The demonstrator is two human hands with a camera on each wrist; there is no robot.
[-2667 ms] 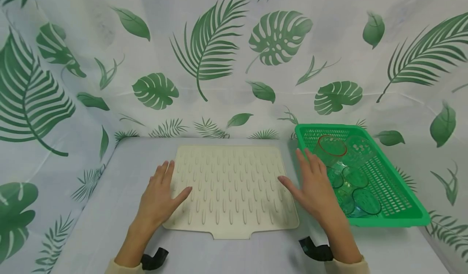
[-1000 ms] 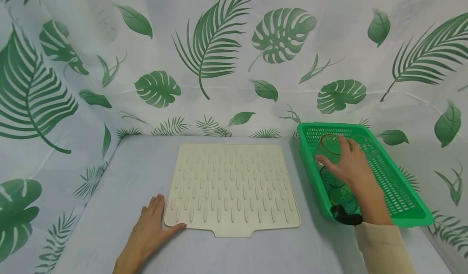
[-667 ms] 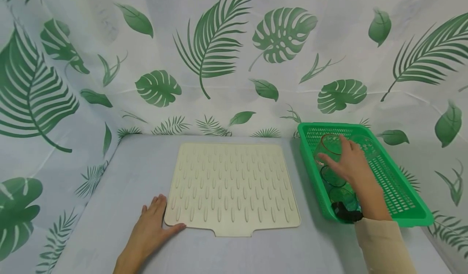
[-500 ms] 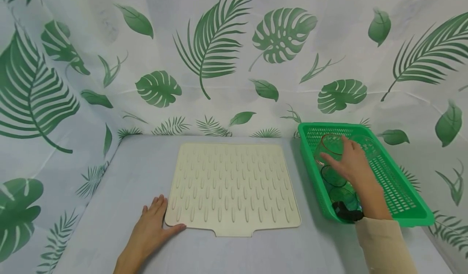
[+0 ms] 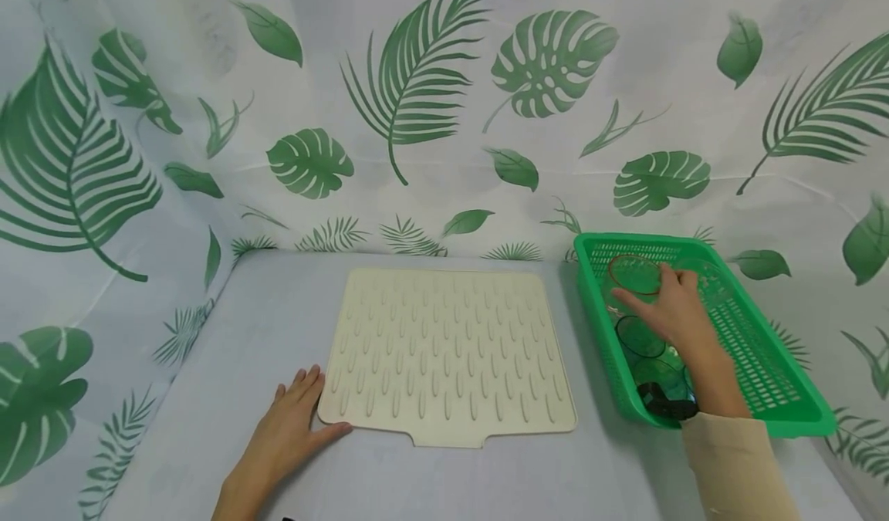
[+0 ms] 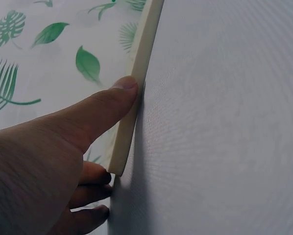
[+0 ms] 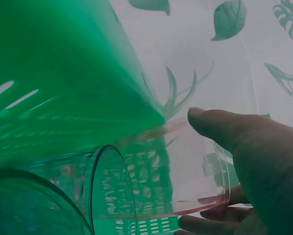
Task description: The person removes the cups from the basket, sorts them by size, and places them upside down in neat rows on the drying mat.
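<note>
In the head view my left hand [image 5: 286, 426] lies at the near left corner of a cream ridged draining mat [image 5: 444, 351]. Its straight thumb touches the mat's near edge [image 6: 125, 134], and the loosely extended fingers are beside its left side. My right hand [image 5: 675, 314] is inside a green plastic basket [image 5: 799, 426], holding a clear drinking glass [image 5: 635, 275] with a red-orange rim. In the right wrist view, the thumb is at the upper side of this glass [image 7: 193, 169] and the fingers at its lower side. The fingertips are partly hidden.
Other glasses stand in the basket: a dark-rimmed glass [image 5: 640, 337] nearer me, a greenish glass [image 5: 656, 376] behind the wrist camera, and a patterned clear glass [image 5: 711, 282] at the back right. A leaf-print curtain [image 5: 444, 120] hangs behind the white table [image 5: 271, 297].
Both hands were over the mat's sides at first. My left hand has moved to the near left corner; the right has gone into the basket to the red-rimmed glass. The view has shifted slightly.
</note>
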